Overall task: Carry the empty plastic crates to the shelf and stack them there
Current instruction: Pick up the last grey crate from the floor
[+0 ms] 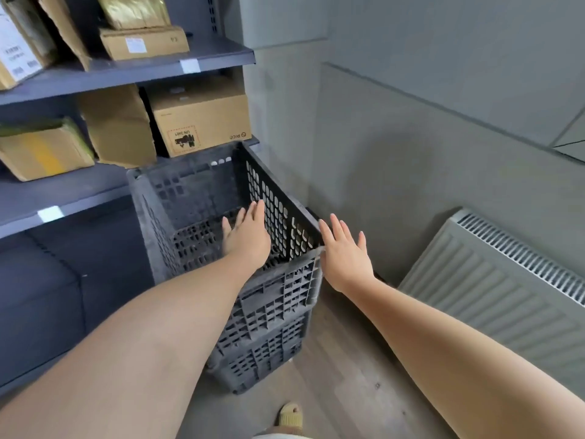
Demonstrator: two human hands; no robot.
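Both hands' fingers [335, 228] spread, empty, over stacked crates [269, 299].

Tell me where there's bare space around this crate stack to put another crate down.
Bare floor lies between the crate stack and the radiator leaning on the wall. The top crate is empty inside, where the left hand reaches; the right hand is open at its right rim. The shelves above are crowded with cardboard boxes.

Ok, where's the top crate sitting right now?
In the head view the top crate sits mid-frame on a stack of crates on the floor, against the right end of the shelf, with the radiator to its right.
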